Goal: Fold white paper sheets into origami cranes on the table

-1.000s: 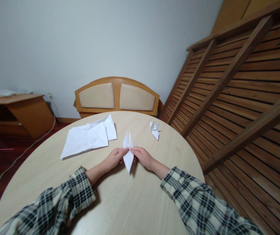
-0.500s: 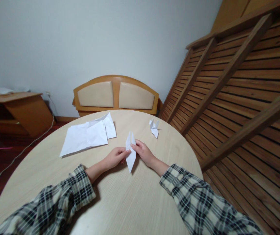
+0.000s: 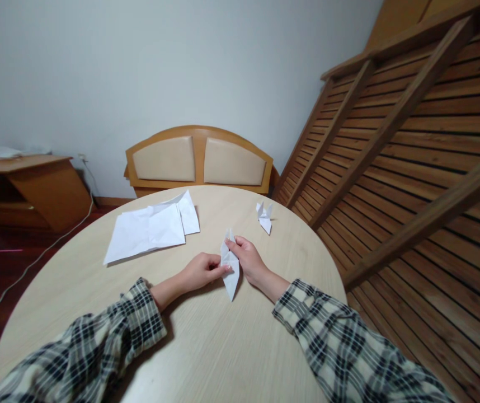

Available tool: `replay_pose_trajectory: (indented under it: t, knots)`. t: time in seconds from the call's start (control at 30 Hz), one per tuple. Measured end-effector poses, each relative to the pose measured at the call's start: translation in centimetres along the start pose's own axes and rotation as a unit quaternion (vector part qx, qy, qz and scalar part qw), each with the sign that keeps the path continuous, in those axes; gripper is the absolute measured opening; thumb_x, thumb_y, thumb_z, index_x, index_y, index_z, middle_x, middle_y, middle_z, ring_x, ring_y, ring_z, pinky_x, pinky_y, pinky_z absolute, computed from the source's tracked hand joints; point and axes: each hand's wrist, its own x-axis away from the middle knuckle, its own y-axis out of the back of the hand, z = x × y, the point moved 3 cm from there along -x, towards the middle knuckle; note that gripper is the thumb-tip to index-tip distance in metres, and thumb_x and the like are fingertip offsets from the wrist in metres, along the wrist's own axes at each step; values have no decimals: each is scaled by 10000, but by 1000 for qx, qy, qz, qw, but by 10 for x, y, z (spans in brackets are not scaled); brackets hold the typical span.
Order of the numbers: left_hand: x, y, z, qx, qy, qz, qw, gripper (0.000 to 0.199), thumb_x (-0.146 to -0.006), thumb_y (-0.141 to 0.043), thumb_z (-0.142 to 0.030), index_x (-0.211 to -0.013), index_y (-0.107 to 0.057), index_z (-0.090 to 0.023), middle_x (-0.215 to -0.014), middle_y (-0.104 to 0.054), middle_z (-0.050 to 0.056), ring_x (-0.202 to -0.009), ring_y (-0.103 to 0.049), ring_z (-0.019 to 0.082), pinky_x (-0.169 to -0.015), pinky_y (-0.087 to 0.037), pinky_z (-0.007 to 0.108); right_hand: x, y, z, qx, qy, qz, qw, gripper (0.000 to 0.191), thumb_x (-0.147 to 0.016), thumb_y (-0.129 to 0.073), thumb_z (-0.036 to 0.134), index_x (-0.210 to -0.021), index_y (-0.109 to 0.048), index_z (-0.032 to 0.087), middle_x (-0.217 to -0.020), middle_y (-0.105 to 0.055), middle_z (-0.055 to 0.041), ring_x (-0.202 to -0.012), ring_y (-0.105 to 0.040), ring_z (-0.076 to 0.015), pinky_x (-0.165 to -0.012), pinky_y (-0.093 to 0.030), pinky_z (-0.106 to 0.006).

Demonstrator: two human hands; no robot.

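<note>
A narrow folded white paper (image 3: 232, 280), diamond-like with a pointed lower end, is between my hands above the middle of the table. My left hand (image 3: 203, 271) pinches its left side, thumb lying across the front. Higher up on the right, my right hand (image 3: 248, 258) grips the paper near its upper end with the thumb on top. Fingers behind the paper are hidden. Beyond my right hand a small folded paper figure (image 3: 264, 218) with two upright points rests on the table.
White paper sheets (image 3: 147, 229) lie at the back left of the round wooden table (image 3: 206, 358). A headboard (image 3: 198, 157) stands behind it, a slatted wooden frame (image 3: 391, 168) leans at the right, and a low cabinet (image 3: 51, 190) is at the left.
The folded paper has shifted slightly right and turned a little. My right thumb has moved up toward its top, and my left thumb sits lower on its front. The two upper points now look closer together.
</note>
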Motion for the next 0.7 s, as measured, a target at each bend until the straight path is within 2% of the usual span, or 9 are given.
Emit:
replay_pose_trajectory:
  t: [0.07,0.13,0.2,0.27,0.4,0.57,0.7]
  knots:
    - [0,3,-1,38,-10,-32,999,416,-896,-476,-461,-597,-488,-172,-541,-458,-32,-531,-410,109,-525,-315,240,-1,1,1,-10,-9,0,1000,419,-648,-758,512,-728,-547,159,-604,-516,47,-529,-441,-86,-507,-316,-223]
    - [-1,7,0,114,-17,-88,989,359,-927,-432,-437,-707,-527,-170,-600,-503,-23,-572,-460,116,-575,-377,247,-1,0,1,-23,-25,10,999,422,-637,-767,514,-743,-563,160,-608,-546,39,-530,-475,-95,-516,-341,-230]
    - [-1,11,2,199,-11,-154,968,270,-929,-440,-422,-893,-552,-178,-684,-530,-17,-608,-488,119,-584,-411,247,-1,-1,1,-34,-39,26,998,415,-629,-774,510,-752,-585,161,-613,-570,30,-537,-498,-102,-528,-359,-234]
    - [-2,14,5,252,0,-193,948,262,-913,-482,-409,-1044,-550,-193,-787,-551,3,-667,-512,126,-585,-428,242,0,-3,0,-42,-55,44,997,409,-622,-781,503,-763,-609,159,-633,-598,17,-547,-508,-104,-535,-367,-234]
    - [-3,15,6,283,0,-203,937,281,-865,-566,-368,-1088,-579,-198,-884,-572,26,-748,-530,136,-611,-436,239,3,-6,-3,-49,-88,84,991,411,-622,-786,496,-781,-642,146,-653,-625,0,-552,-513,-100,-529,-363,-223]
    - [-3,15,2,302,0,-197,933,268,-808,-621,-339,-1017,-590,-174,-889,-582,31,-699,-510,124,-601,-422,243,6,-5,-3,-14,-115,123,986,399,-657,-759,505,-777,-660,137,-585,-584,17,-481,-433,-78,-468,-306,-214]
    - [-3,16,0,305,-10,-195,932,233,-801,-632,-320,-975,-590,-171,-870,-577,20,-684,-502,118,-601,-419,244,6,-6,-2,-7,-116,139,983,401,-665,-754,509,-777,-670,134,-635,-621,-2,-492,-440,-75,-467,-304,-207]
